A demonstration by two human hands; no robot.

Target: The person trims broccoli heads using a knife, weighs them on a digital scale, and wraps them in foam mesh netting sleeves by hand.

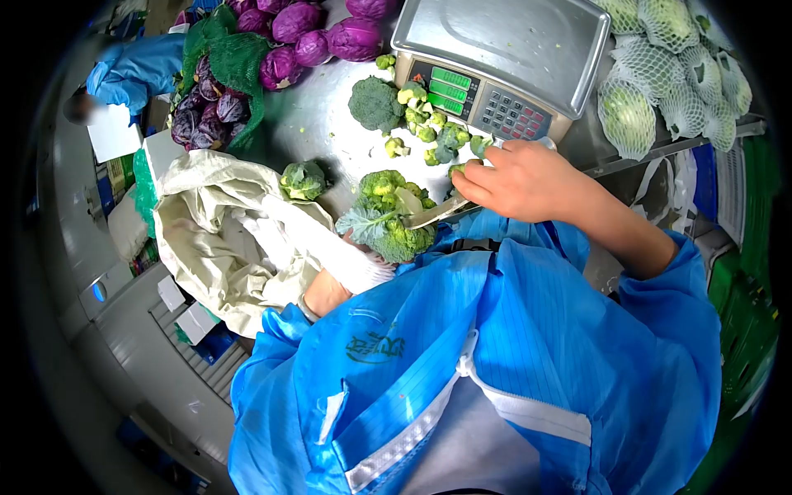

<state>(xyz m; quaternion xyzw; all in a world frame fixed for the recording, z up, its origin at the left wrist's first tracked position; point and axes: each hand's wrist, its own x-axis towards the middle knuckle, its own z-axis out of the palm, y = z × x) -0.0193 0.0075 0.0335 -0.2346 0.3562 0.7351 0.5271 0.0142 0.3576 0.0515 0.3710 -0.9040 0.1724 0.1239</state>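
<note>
My left hand point(367, 266), in a white glove, is closed on a head of broccoli point(404, 239) with a leaf sticking out; the head hides most of its fingers. In my right hand point(524, 180), bare and closed, is a knife point(440, 213) whose blade reaches left to the broccoli's stalk side. Small cut florets point(429, 128) lie scattered on the metal table point(330, 107) just beyond my hands. Behind them sits a whole broccoli point(376, 104). Another leafy broccoli head point(303, 180) rests at the opening of a pale sack point(223, 239).
A weighing scale point(503, 49) with a lit green display stands ahead. Purple cabbages point(297, 33) lie at the far left, more in a green mesh bag point(235, 62). Net-wrapped vegetables point(660, 82) are piled at the right. A person in blue point(136, 74) is at the far left.
</note>
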